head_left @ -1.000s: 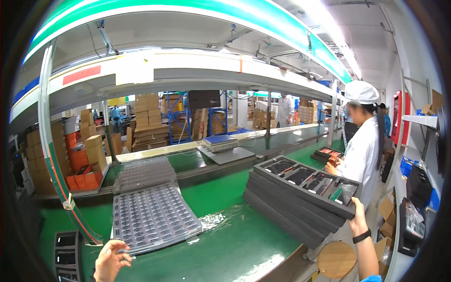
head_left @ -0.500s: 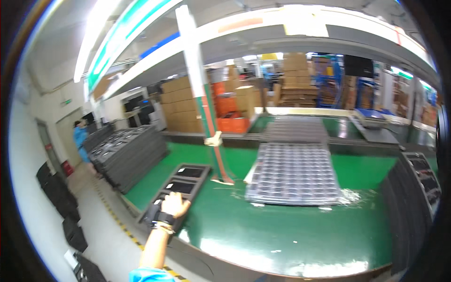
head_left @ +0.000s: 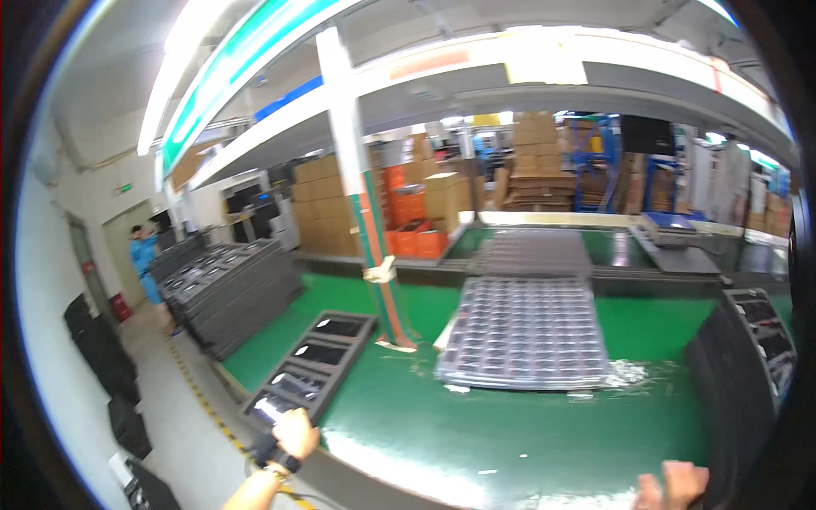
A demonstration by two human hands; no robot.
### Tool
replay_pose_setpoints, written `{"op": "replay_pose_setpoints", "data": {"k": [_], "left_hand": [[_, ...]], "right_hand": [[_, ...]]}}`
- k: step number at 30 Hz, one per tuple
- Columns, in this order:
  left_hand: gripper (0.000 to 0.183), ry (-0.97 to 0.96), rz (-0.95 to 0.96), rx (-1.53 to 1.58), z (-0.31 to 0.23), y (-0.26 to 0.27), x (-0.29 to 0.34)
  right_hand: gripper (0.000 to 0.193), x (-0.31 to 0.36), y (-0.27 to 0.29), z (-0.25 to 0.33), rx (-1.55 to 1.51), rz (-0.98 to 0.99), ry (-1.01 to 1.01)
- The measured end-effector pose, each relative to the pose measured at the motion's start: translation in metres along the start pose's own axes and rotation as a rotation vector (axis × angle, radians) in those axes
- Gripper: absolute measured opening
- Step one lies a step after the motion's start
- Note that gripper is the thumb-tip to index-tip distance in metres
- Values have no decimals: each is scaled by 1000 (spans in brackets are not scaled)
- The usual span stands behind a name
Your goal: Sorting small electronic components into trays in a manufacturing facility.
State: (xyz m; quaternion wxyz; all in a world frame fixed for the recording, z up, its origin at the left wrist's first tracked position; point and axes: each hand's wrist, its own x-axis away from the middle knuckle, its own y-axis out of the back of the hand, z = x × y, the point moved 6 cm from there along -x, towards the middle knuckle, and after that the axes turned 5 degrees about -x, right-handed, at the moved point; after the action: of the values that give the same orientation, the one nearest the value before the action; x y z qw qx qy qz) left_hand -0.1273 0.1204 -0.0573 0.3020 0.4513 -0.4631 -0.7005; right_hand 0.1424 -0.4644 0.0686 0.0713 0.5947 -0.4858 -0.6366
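My left hand [head_left: 296,433] is at the near end of a long dark tray [head_left: 342,376] on the left of the green bench. Its fingers are blurred, so I cannot make out whether they grip anything. Flat black panels [head_left: 320,352] lie in the tray's compartments, and a shiny one [head_left: 274,408] sits right beside the hand. At the lower right edge my right hand [head_left: 673,486] shows only in part, blurred, with thumb and fingers apart and nothing visible between them. To its right rises a tall stack of dark trays [head_left: 735,382].
A stack of clear plastic trays [head_left: 523,331] stands mid-bench, with a red-green post [head_left: 374,246] left of it. More stacked dark trays [head_left: 229,293] fill the far left. A person in blue [head_left: 144,259] stands beyond them. Cartons [head_left: 327,204] are piled behind.
My left hand has drawn back from over the tray to its near end, uncovering the nearer compartments. My right hand has come into view at the lower right. The view has tilted slightly up.
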Motion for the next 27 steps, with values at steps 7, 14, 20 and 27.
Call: {"op": "replay_pose_setpoints", "data": {"k": [7, 14, 20, 27], "left_hand": [[47, -466, 223, 152, -83, 18, 17], [11, -348, 985, 1174, -230, 49, 62], [9, -318, 1321, 1388, -335, 112, 81], [67, -520, 1355, 1377, -343, 125, 98]], "right_hand": [[23, -15, -91, 87, -764, 31, 82], [40, -22, -135, 163, -1026, 244, 118], [49, -36, -144, 166, -897, 201, 41], [38, -16, -137, 150, -1069, 208, -75]]}}
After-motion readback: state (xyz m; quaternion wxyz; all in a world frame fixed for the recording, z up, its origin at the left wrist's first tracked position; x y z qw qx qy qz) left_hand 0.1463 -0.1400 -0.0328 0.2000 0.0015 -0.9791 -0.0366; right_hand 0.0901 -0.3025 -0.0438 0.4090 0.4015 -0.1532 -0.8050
